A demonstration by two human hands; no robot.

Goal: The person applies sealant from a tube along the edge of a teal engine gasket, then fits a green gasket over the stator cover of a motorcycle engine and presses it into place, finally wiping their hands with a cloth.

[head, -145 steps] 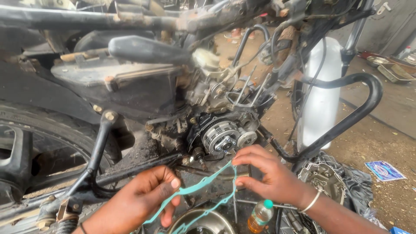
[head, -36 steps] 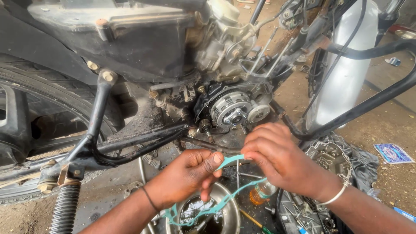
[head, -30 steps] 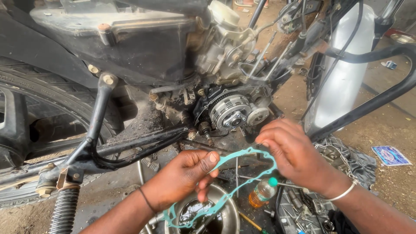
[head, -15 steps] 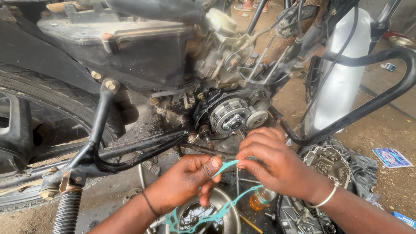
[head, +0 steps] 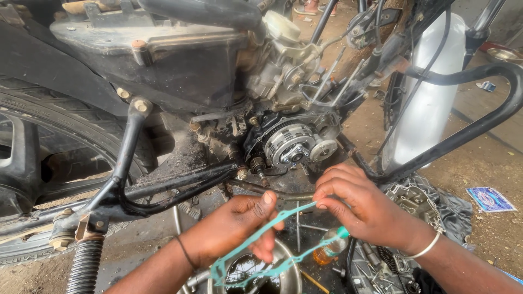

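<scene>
Both hands moved closer together below engine (head: pixel 291 144). Left hand (head: pixel 234 228) and right hand (head: pixel 357 204) each pinch thin green gasket (head: pixel 272 239), now slacker, drooping over metal bowl (head: pixel 291 280).

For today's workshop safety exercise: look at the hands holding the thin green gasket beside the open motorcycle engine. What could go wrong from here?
1. The green gasket is thin and stretched between the left hand and right hand; it might tear or crease.
2. It hangs over a metal bowl of dark liquid and could dip in.
3. The exposed clutch sits open above dusty ground, so grit may get in.
</scene>
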